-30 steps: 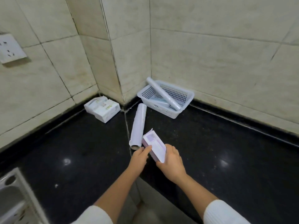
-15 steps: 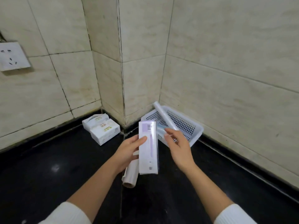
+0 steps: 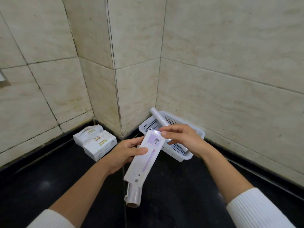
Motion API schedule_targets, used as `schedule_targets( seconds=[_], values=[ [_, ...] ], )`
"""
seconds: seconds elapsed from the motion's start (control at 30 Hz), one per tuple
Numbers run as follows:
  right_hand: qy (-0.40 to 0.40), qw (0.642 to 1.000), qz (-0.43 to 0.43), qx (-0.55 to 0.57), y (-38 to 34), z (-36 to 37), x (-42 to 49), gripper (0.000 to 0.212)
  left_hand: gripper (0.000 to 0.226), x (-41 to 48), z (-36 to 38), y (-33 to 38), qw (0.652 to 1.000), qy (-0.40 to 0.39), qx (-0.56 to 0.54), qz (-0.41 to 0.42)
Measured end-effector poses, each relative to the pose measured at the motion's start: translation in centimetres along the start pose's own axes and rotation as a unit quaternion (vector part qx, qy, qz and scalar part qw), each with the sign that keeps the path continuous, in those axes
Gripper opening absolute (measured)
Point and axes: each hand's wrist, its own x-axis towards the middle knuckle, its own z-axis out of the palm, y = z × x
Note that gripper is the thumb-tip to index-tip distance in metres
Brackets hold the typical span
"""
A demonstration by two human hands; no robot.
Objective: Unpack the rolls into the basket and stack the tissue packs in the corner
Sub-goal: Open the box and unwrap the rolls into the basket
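I hold a long white and lilac roll box (image 3: 144, 157) tilted in front of me. My left hand (image 3: 126, 153) grips its middle from the left. My right hand (image 3: 182, 139) pinches the flap at its top end. A loose roll (image 3: 134, 195) lies on the black counter, mostly hidden under the box. The white perforated basket (image 3: 185, 156) stands in the right corner with one roll (image 3: 158, 118) leaning on its rim. Two white tissue packs (image 3: 97, 143) sit against the wall in the left corner.
The black stone counter (image 3: 181, 203) runs along tiled walls that form a jutting corner pillar (image 3: 115, 79) between basket and packs. The edge of a wall socket (image 3: 2, 79) shows at far left.
The box was lifted off the counter and tilted. My right hand shifted from its side to the top flap. The view moved closer to the wall.
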Motion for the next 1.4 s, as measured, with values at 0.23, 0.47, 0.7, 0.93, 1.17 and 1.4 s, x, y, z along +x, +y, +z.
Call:
schedule_targets(
  seconds=[0.23,0.47,0.7,0.93,1.17,1.4],
  values=[
    [0.161,0.984,0.002,-0.075,1.0,0.7,0.8,0.026,0.052,0.2,-0.1,-0.6,0.999,-0.033,0.007,-0.012],
    [0.155,0.933,-0.103,-0.309,-0.1,0.7,-0.4,0.004,0.069,0.2,0.3,-0.9,1.0,-0.013,0.005,-0.003],
    [-0.006,0.985,0.049,-0.164,-0.6,0.7,-1.2,0.023,0.067,0.6,1.1,-1.3,0.999,0.026,0.032,0.032],
    [0.059,0.976,0.079,-0.197,0.5,1.1,-1.4,0.023,0.07,1.0,1.9,-1.3,0.983,0.099,0.135,0.074],
    [0.124,0.979,0.024,-0.16,0.5,1.1,-1.6,0.028,0.076,1.5,2.5,-1.7,0.968,0.151,0.177,0.09],
    [0.103,0.986,0.043,-0.121,0.8,0.5,-2.1,0.026,0.08,1.6,2.6,-2.1,0.975,0.124,0.159,0.097]
  ],
)
